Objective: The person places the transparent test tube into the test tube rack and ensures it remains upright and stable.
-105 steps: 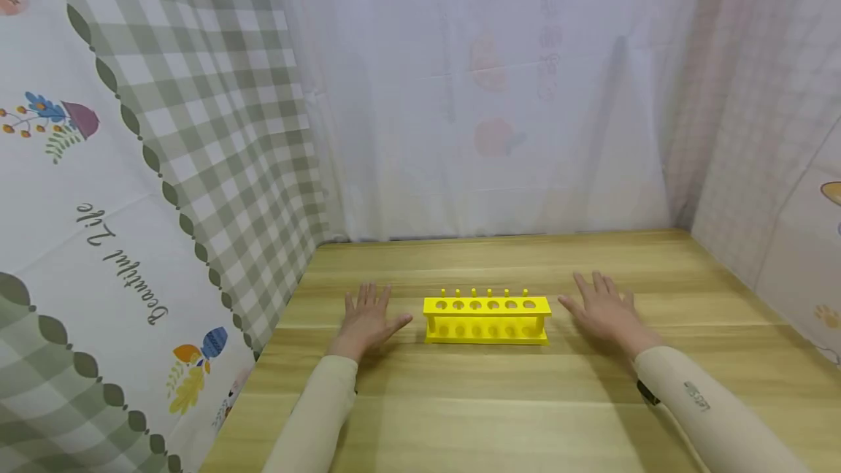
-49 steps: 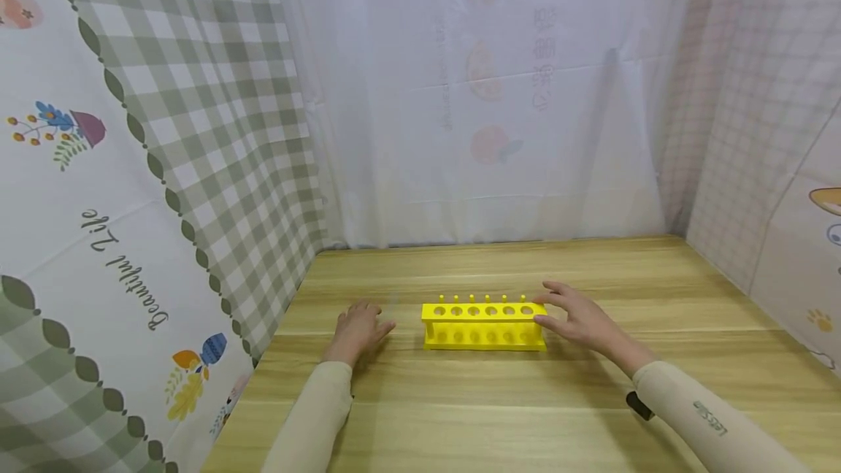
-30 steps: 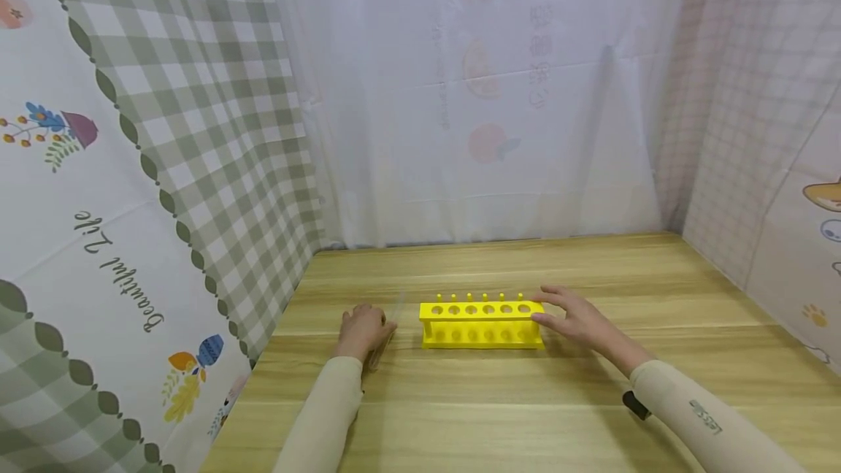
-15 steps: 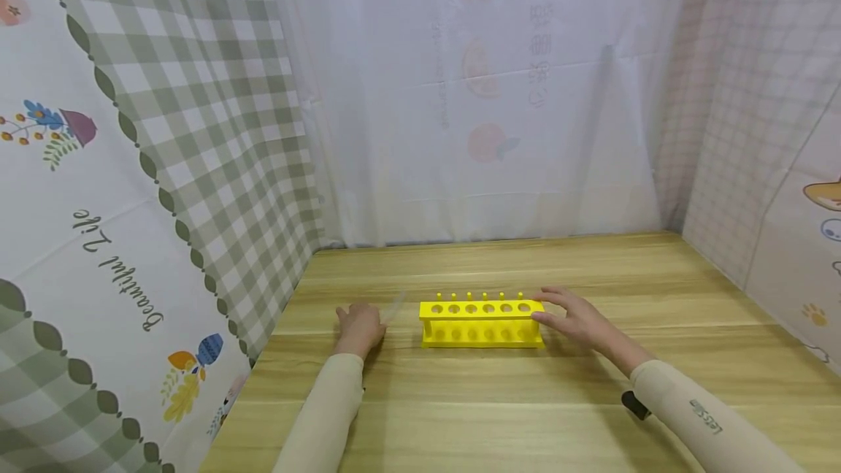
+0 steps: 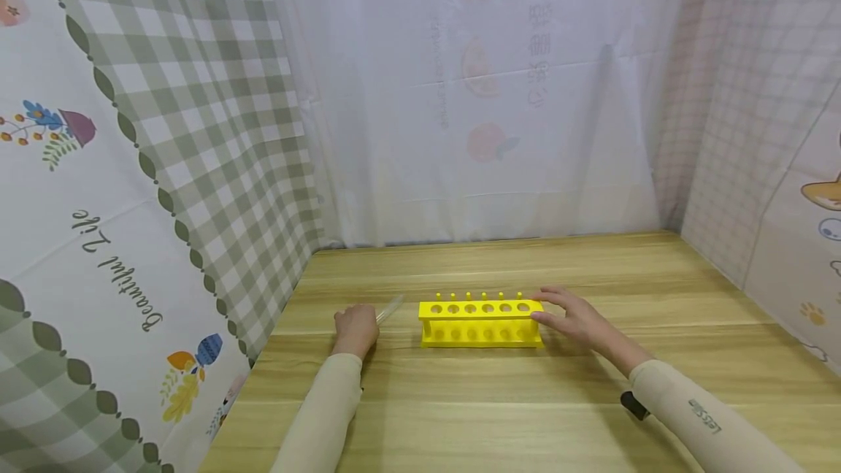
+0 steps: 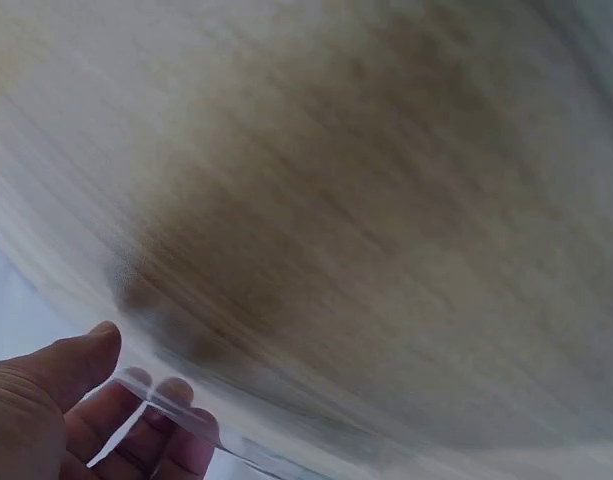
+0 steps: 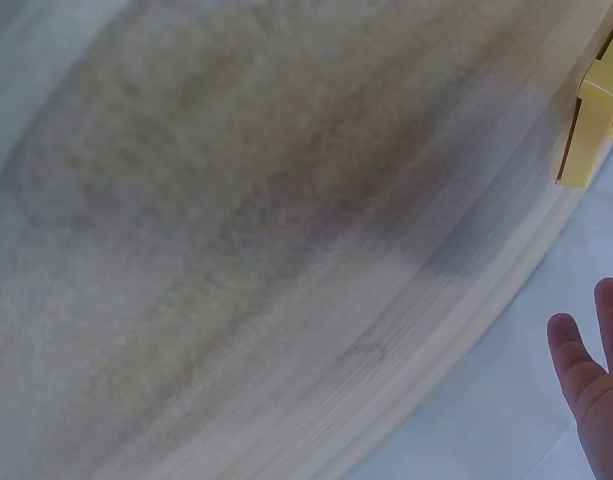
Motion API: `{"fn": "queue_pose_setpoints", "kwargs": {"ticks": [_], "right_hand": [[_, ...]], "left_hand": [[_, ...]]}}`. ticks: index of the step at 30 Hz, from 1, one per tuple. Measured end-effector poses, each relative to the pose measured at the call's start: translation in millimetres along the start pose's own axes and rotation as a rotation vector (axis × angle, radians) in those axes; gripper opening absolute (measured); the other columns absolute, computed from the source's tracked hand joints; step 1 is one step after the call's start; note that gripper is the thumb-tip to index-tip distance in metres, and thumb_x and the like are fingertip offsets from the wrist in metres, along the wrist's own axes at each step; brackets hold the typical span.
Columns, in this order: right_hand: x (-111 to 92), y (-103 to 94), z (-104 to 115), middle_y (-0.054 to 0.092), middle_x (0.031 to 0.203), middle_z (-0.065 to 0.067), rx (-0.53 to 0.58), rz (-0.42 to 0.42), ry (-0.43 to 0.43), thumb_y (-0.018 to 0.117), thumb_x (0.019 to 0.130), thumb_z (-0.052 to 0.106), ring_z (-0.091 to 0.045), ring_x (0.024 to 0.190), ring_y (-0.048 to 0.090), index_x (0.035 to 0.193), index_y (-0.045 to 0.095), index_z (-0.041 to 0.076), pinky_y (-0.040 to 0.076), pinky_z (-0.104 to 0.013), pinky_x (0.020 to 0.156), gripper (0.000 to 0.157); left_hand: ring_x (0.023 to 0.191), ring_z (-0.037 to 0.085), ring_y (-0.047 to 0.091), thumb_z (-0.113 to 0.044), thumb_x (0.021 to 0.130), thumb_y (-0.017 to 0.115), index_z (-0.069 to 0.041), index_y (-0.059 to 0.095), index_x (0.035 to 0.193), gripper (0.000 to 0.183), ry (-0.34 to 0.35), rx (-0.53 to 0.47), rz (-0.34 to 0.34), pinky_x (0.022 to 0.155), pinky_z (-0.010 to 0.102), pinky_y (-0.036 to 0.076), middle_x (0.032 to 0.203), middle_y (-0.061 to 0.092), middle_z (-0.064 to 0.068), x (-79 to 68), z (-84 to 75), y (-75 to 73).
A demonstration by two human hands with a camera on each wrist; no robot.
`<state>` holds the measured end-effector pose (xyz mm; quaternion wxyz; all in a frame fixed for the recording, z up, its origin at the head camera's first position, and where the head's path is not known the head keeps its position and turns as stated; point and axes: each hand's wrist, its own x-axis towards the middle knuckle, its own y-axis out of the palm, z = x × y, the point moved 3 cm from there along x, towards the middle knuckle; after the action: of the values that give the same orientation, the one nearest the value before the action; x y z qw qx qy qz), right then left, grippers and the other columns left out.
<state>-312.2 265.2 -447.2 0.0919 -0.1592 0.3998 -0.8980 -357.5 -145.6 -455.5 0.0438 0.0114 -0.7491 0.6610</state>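
A yellow test tube rack [image 5: 481, 332] stands on the table, with one row of holes along its top and a row of pegs behind them. My right hand [image 5: 574, 316] holds its right end, thumb at the front edge and forefinger at the back. The right wrist view shows one corner of the rack [image 7: 591, 125] above two outstretched fingers [image 7: 576, 365]. To the left of the rack, my left hand [image 5: 355, 328] grips a clear test tube [image 5: 391, 308], which slants up and right from the fingers. In the left wrist view, the tube [image 6: 248, 455] crosses the curled fingers.
The wooden table [image 5: 486, 414] reaches back to a white curtain [image 5: 394, 166]. A checked cloth [image 5: 217, 86] hangs along the left side, and another printed cloth [image 5: 782, 225] closes off the right.
Both hands lay spread beside the rack at first. The right hand has since moved in to the rack's right end. The left hand has curled round the test tube, which now shows more clearly.
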Motion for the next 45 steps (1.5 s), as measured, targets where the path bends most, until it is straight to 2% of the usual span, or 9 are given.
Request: {"fn": "queue_pose_setpoints", "kwargs": {"ticks": [8, 10, 15, 18, 20, 23, 34, 40, 45], "right_hand": [[-1, 0.6, 0, 0.039, 0.148, -0.029, 0.009, -0.004, -0.007, 0.063, 0.097, 0.041, -0.054, 0.132, 0.036, 0.136, 0.058, 0.005, 0.036, -0.070, 0.097, 0.054], [-1, 0.6, 0, 0.039, 0.148, -0.030, 0.007, -0.005, -0.006, 0.063, 0.097, 0.041, -0.055, 0.132, 0.036, 0.136, 0.058, 0.004, 0.036, -0.071, 0.097, 0.054], [0, 0.2, 1, 0.038, 0.148, -0.031, 0.009, -0.003, -0.003, 0.063, 0.097, 0.040, -0.055, 0.133, 0.035, 0.136, 0.057, 0.004, 0.035, -0.071, 0.098, 0.054], [-1, 0.3, 1, 0.038, 0.148, -0.031, 0.009, -0.001, -0.002, 0.063, 0.097, 0.041, -0.055, 0.133, 0.035, 0.137, 0.057, 0.004, 0.035, -0.071, 0.098, 0.054], [-1, 0.4, 1, 0.037, 0.148, -0.030, 0.006, 0.001, 0.000, 0.062, 0.097, 0.041, -0.055, 0.133, 0.035, 0.137, 0.057, 0.004, 0.035, -0.071, 0.098, 0.054], [0, 0.5, 1, 0.038, 0.148, -0.030, 0.002, 0.001, 0.003, 0.062, 0.098, 0.042, -0.055, 0.133, 0.035, 0.137, 0.057, 0.004, 0.035, -0.071, 0.098, 0.055], [-1, 0.2, 1, 0.039, 0.148, -0.029, 0.011, 0.000, 0.010, 0.063, 0.097, 0.042, -0.054, 0.133, 0.036, 0.136, 0.058, 0.005, 0.036, -0.071, 0.098, 0.054], [0, 0.6, 1, 0.040, 0.148, -0.029, 0.011, 0.001, 0.000, 0.062, 0.098, 0.042, -0.054, 0.133, 0.036, 0.137, 0.057, 0.003, 0.034, -0.071, 0.099, 0.055], [0, 0.6, 0, 0.041, 0.147, -0.029, 0.009, 0.001, 0.006, 0.062, 0.098, 0.042, -0.054, 0.133, 0.036, 0.137, 0.056, 0.003, 0.034, -0.071, 0.099, 0.056]], "left_hand": [[0.069, 0.022, 0.060, -0.003, 0.087, 0.069, -0.008, 0.065, 0.075, 0.015, 0.013, -0.012, 0.027, 0.086, 0.054, 0.046, 0.074, 0.065, 0.004, -0.4, 0.7, -1.2], [0.069, 0.023, 0.060, -0.002, 0.087, 0.068, -0.008, 0.065, 0.074, 0.014, 0.015, -0.031, 0.009, 0.085, 0.054, 0.046, 0.073, 0.065, 0.004, -0.3, 2.2, -2.2], [0.072, 0.027, 0.063, -0.008, 0.088, 0.067, -0.007, 0.071, 0.086, 0.005, -0.010, -0.115, -0.072, 0.081, 0.051, 0.046, 0.075, 0.067, 0.006, 2.1, 5.9, -12.5], [0.079, 0.030, 0.067, -0.013, 0.092, 0.066, -0.006, 0.074, 0.100, 0.013, -0.018, -0.179, -0.133, 0.079, 0.051, 0.048, 0.085, 0.071, 0.009, 3.5, 7.8, -20.5], [0.085, 0.031, 0.068, -0.015, 0.094, 0.065, -0.005, 0.073, 0.109, 0.019, -0.018, -0.245, -0.176, 0.080, 0.052, 0.049, 0.094, 0.073, 0.010, 4.3, 9.0, -25.5], [0.089, 0.030, 0.068, -0.017, 0.096, 0.065, -0.002, 0.069, 0.118, 0.027, -0.025, -0.407, -0.244, 0.079, 0.052, 0.050, 0.101, 0.073, 0.011, 5.9, 10.6, -33.0], [0.096, 0.031, 0.064, -0.015, 0.097, 0.065, 0.005, 0.064, 0.118, 0.029, -0.036, -1.015, -0.475, 0.085, 0.042, 0.052, 0.107, 0.067, 0.017, 12.1, 2.1, -57.0], [0.091, 0.021, 0.061, -0.010, 0.096, 0.067, 0.004, 0.065, 0.119, 0.028, -0.007, -1.180, -0.520, 0.079, 0.022, 0.049, 0.106, 0.067, 0.015, 9.9, -9.2, -66.9], [0.084, 0.011, 0.058, -0.007, 0.094, 0.068, 0.006, 0.065, 0.117, 0.026, 0.073, -1.251, -0.529, 0.075, 0.016, 0.046, 0.102, 0.066, 0.015, 7.2, -20.8, -73.9]]}}
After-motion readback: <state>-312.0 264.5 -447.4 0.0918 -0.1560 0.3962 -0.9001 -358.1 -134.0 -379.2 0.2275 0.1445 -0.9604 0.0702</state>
